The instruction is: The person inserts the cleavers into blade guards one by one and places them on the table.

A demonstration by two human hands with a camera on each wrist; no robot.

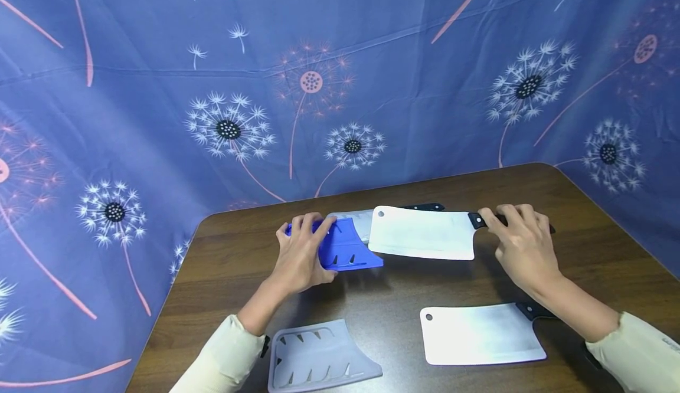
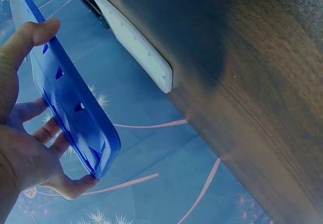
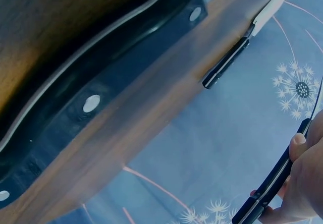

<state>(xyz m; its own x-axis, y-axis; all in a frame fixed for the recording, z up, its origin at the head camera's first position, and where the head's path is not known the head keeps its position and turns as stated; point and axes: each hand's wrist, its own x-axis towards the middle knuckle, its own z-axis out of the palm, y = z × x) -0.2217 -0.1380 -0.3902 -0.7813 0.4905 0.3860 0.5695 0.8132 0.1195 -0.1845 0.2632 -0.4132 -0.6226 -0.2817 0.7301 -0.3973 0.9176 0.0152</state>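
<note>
Holding the blue cover (image 1: 347,246) steady in curled left fingers (image 1: 306,228), right fingers (image 1: 512,216) gripping the knife (image 1: 425,233) should slide it in slowly and straight.

I see two bare hands, the left hand (image 1: 301,255) and the right hand (image 1: 523,245); both forearms wear long pale cream fabric sleeves (image 1: 223,354); a dark strap edges each cuff.

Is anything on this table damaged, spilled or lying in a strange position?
Nothing looks damaged or spilled. One cleaver and a grey blade guard lie flat on the table. The right hand holds another cleaver; the left hand holds a blue blade guard.
</note>
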